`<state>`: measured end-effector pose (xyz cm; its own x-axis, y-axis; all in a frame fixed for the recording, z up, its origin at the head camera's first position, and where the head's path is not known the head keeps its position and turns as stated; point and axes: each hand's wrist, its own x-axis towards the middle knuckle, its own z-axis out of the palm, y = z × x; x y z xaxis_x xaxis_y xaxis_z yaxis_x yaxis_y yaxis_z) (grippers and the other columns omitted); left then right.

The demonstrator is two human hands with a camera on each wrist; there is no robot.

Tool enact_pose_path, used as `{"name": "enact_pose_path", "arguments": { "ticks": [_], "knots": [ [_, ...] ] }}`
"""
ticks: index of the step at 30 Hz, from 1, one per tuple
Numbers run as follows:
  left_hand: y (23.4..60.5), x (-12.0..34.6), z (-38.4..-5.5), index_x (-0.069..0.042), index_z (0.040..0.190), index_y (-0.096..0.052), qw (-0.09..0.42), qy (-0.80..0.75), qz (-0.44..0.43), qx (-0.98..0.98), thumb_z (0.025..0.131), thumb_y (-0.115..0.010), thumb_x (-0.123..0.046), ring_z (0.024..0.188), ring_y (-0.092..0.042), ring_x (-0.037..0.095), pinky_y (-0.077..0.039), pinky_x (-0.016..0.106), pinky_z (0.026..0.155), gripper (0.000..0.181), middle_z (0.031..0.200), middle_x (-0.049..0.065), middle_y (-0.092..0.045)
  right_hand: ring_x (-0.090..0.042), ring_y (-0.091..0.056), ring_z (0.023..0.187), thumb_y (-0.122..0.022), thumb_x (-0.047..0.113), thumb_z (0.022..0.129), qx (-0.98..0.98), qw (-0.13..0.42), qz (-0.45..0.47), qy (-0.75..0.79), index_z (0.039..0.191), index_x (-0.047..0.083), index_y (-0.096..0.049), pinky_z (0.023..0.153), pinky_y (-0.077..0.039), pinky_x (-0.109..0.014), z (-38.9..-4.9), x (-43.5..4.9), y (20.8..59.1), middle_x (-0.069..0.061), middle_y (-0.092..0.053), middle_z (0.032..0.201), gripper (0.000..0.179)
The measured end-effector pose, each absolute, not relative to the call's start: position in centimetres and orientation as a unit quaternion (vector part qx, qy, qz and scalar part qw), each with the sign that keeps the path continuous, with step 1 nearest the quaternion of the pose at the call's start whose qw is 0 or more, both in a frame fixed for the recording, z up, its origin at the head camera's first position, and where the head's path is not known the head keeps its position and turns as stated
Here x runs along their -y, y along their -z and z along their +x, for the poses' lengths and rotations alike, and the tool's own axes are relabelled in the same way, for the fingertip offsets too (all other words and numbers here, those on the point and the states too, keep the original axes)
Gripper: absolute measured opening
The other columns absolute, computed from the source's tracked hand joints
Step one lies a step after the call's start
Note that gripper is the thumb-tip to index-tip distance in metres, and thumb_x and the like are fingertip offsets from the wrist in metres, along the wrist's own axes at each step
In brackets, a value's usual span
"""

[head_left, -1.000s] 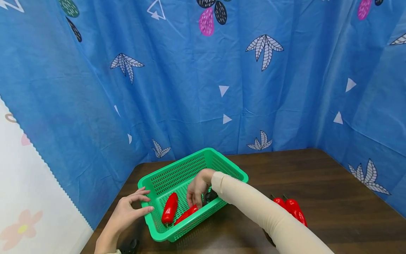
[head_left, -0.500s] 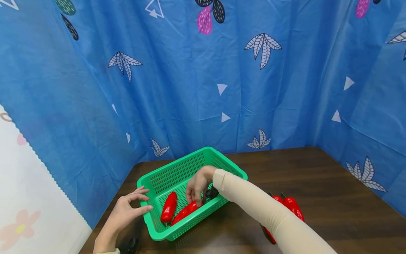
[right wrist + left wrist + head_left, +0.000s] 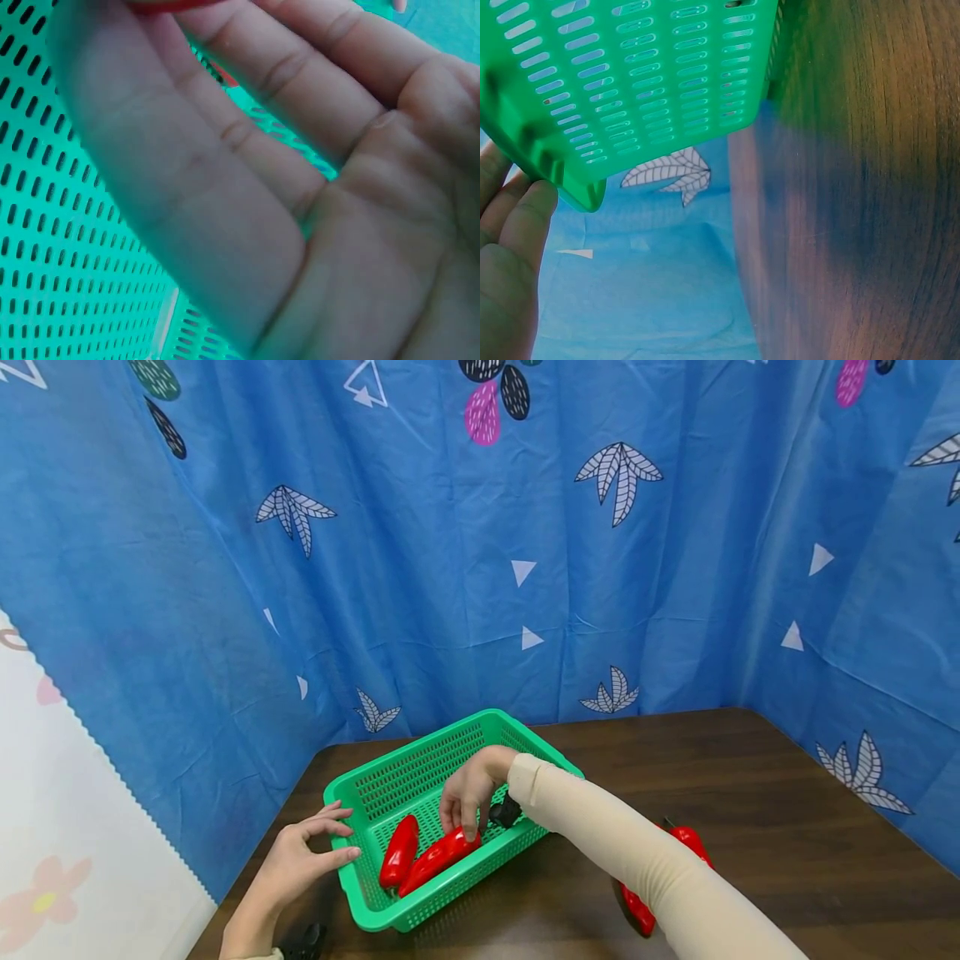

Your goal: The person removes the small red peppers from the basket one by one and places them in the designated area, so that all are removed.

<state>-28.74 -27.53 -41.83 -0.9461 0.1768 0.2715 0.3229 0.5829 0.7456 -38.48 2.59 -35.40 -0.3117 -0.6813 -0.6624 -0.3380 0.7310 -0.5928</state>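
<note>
A green plastic basket (image 3: 408,906) with slotted walls stands on the table. At its left rim is my left hand (image 3: 300,852), its thumb and fingers holding the edge; fingertips lie against the rim (image 3: 577,195) in the left wrist view. Inside the basket my right hand (image 3: 468,793) pinches the stem end of a long red pepper (image 3: 438,862), which slants along the near wall. A second red pepper (image 3: 400,852) lies to its left. The right wrist view shows the curled fingers (image 3: 187,172) and a sliver of red at the top; most of the pepper is hidden there.
On the dark wooden table (image 3: 750,793), more red peppers (image 3: 688,839) lie at the right, partly hidden by the right sleeve (image 3: 630,852). Another red pepper (image 3: 637,910) shows on the sleeve's near side. A blue patterned curtain (image 3: 450,568) hangs behind the table.
The pepper in the right hand now shows more of its length and lies closer along the near wall. The right sleeve has shifted slightly, and the left hand stays at the rim.
</note>
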Motion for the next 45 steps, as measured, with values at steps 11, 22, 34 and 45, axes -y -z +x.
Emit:
{"name": "enact_pose_path", "arguments": {
  "ticks": [11,22,34,45],
  "knots": [
    [42.0,27.6,-28.8,-0.009,0.102,-0.075,0.080,0.440,-0.140,0.883,0.081,-0.084,-0.024,0.130,-0.037,-0.017,-0.029,0.073,0.109,0.027,0.140,0.010,-0.062,-0.012,-0.065,0.089,-0.071,-0.002,0.089,-0.803,0.447,-0.330,0.215,0.110,0.013,-0.068,0.081,-0.061,-0.028,-38.4,-3.0,35.0,0.000,-0.068,0.100,0.026],
    [41.9,27.6,-28.8,-0.007,0.101,-0.075,0.092,0.435,-0.148,0.883,0.081,-0.084,-0.023,0.132,-0.040,-0.013,-0.031,0.070,0.110,0.027,0.137,0.012,-0.064,-0.014,-0.066,0.088,-0.073,0.001,0.087,-0.826,0.364,-0.340,0.263,0.107,0.016,-0.071,0.090,-0.060,-0.042,-38.2,-3.4,34.7,-0.002,-0.071,0.101,0.025],
    [41.7,27.5,-28.8,-0.007,0.101,-0.075,0.082,0.433,-0.137,0.887,0.081,-0.084,-0.024,0.142,-0.044,0.012,-0.030,0.071,0.110,0.028,0.137,0.011,-0.064,-0.015,-0.065,0.088,-0.072,0.000,0.085,-0.827,0.307,-0.373,0.289,0.108,0.016,-0.072,0.089,-0.059,-0.044,-38.0,-5.8,33.7,-0.001,-0.073,0.099,0.028],
    [41.9,27.6,-28.8,-0.004,0.103,-0.074,0.082,0.437,-0.141,0.885,0.082,-0.083,-0.022,0.116,-0.027,-0.034,-0.031,0.072,0.110,0.029,0.138,0.014,-0.063,-0.018,-0.067,0.088,-0.070,-0.001,0.086,-0.818,0.286,-0.391,0.311,0.112,0.013,-0.071,0.081,-0.060,-0.034,-37.3,-7.8,32.1,-0.003,-0.071,0.103,0.030]
  ]
}}
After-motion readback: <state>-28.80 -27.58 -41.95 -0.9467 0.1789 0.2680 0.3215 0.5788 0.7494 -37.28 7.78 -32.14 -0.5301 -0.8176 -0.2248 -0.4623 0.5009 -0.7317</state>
